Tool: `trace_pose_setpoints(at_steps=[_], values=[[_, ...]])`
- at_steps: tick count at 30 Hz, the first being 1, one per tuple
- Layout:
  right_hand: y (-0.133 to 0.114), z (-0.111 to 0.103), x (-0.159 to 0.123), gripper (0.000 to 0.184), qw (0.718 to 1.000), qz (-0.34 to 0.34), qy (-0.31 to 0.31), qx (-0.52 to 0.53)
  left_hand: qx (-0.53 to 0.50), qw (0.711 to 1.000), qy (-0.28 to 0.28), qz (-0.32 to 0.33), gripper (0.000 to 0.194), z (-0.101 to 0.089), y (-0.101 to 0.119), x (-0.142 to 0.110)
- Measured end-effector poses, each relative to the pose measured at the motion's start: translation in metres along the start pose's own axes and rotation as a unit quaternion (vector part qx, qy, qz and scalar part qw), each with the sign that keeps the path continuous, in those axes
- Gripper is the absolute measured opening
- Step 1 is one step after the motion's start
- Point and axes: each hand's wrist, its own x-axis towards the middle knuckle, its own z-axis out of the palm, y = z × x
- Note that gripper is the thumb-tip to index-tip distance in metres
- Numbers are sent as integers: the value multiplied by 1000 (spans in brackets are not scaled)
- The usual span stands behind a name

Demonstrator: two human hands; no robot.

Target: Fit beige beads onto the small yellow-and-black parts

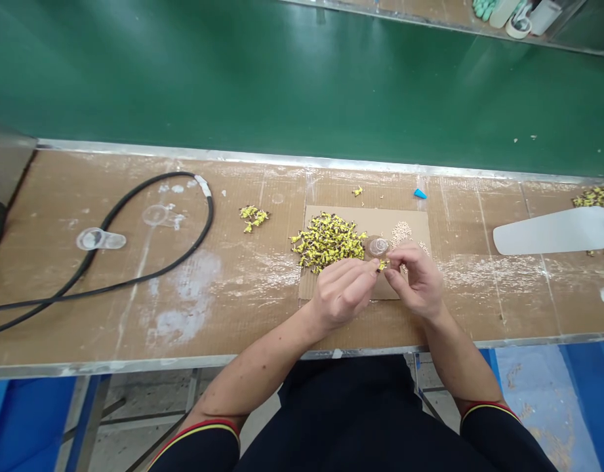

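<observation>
One tiny yellow and black piece [382,265] is pinched in the left hand [343,292], right by the right hand [418,278]. A big, messy heap [331,241] of pieces like it sits on flat cardboard [414,217]. Little pale bits [401,232] lie loose there too.

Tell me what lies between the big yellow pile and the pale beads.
The head view shows a small round pot between the yellow pile and the pale beads.
</observation>
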Motion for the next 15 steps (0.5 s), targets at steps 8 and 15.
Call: trace_pose_setpoints(at_steps=[8, 15], values=[[-4, -3, 4, 16, 999, -31, 3, -44, -17, 999, -33, 13, 21, -3, -1, -5], [5, -8, -3, 21, 1000, 2, 3, -26, 26, 999, -27, 22, 25, -11, -22, 8]])
